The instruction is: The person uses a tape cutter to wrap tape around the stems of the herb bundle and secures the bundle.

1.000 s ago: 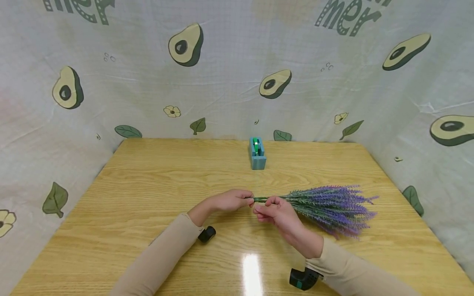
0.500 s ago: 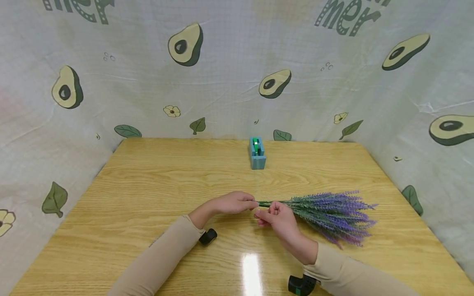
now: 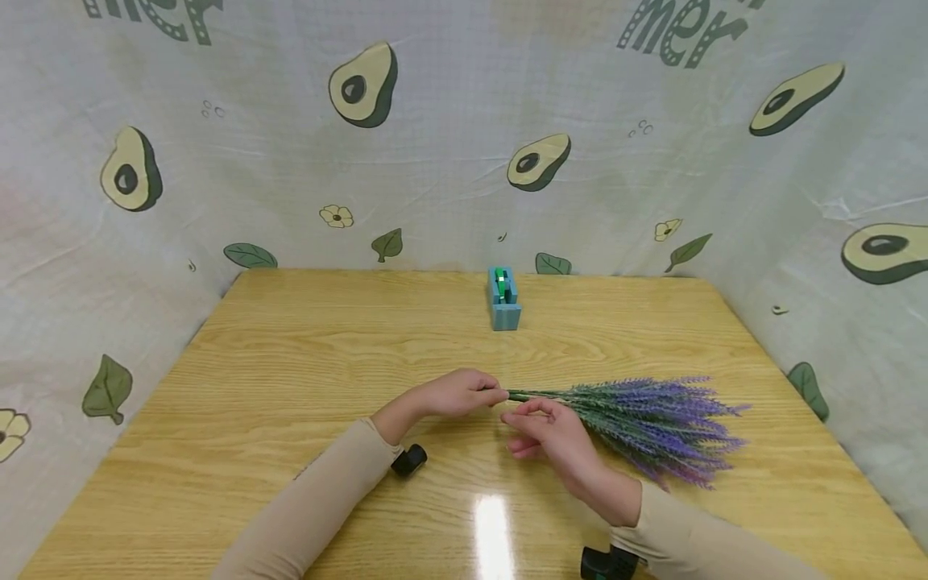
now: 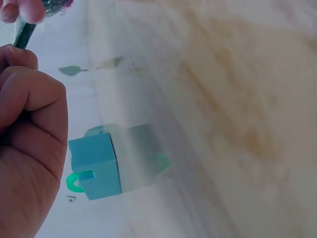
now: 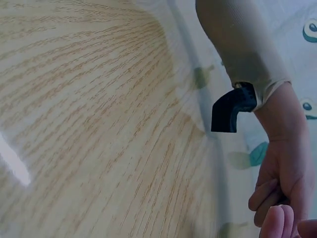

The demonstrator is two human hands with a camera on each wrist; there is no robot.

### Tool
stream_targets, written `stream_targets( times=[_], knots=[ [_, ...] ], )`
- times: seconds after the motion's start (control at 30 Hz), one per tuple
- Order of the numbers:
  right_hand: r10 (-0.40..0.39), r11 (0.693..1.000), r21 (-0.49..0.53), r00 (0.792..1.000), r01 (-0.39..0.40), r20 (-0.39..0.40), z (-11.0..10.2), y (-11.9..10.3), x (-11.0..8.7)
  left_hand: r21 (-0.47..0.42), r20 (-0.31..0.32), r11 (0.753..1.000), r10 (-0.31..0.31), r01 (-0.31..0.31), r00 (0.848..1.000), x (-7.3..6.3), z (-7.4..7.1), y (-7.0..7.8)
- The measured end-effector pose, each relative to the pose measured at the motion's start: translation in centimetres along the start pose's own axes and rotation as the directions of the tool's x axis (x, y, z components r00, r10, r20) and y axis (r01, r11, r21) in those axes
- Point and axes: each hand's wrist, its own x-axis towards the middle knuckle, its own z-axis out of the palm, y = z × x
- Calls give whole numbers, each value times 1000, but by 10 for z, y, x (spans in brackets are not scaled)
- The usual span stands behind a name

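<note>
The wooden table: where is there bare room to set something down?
The table is bare left of the blue holder and left sleeve; another patch lies right of the holder, beyond the lavender. It is crowded around the stems, near the left hand and right hand.

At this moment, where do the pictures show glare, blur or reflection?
Head: white glare on the yellowish wooden table, purple lavender bunch fairly sharp; left wrist: hazy, wood grain smeared, blue boxy holder mirrored on the table; right wrist: grain readable, glare at left edge.
</note>
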Motion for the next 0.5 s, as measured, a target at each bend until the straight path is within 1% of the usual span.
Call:
stream_targets(
  times=[0.2,0.37,0.43,0.5],
  knots=[
    [63,998,-2,997,-63,52,-7,-1,-1,28,2,1000,8,-8,1000,1,2,0],
    [120,991,41,987,-125,103,-9,-2,-2,11,-2,1000,10,-10,1000,2,4,0],
    [132,990,27,982,-137,135,-11,-6,-2,6,-1,1000,9,-9,1000,2,5,0],
    [127,992,-30,977,-124,173,-15,-11,-3,0,1,1000,7,-7,1000,2,5,-1]
  ],
)
